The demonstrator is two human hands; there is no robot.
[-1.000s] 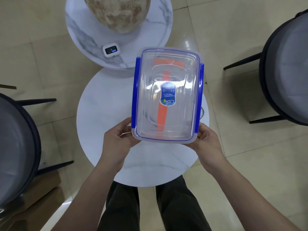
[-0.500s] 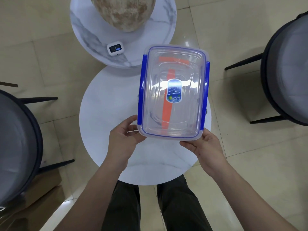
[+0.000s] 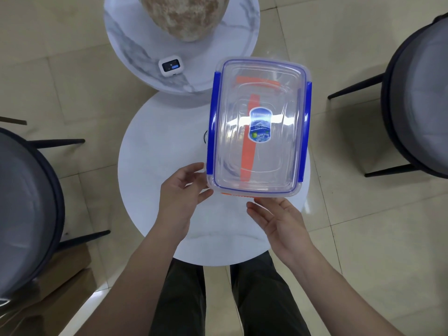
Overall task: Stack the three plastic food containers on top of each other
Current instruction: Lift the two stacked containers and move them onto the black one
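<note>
Head view: blue-clipped container (image 3: pixel 258 127) sits atop an orange-trimmed one on the right side of the round table (image 3: pixel 155 146). Left hand (image 3: pixel 180 190) and right hand (image 3: pixel 278 219) both spread, gripping nothing, just beside its near edge. Placing looks done; third container unseen, next check alignment

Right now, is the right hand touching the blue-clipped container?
Apart. The head view shows the right hand open, palm up, below the near edge of the blue-clipped container, with a strip of white table visible between fingers and rim.
</note>
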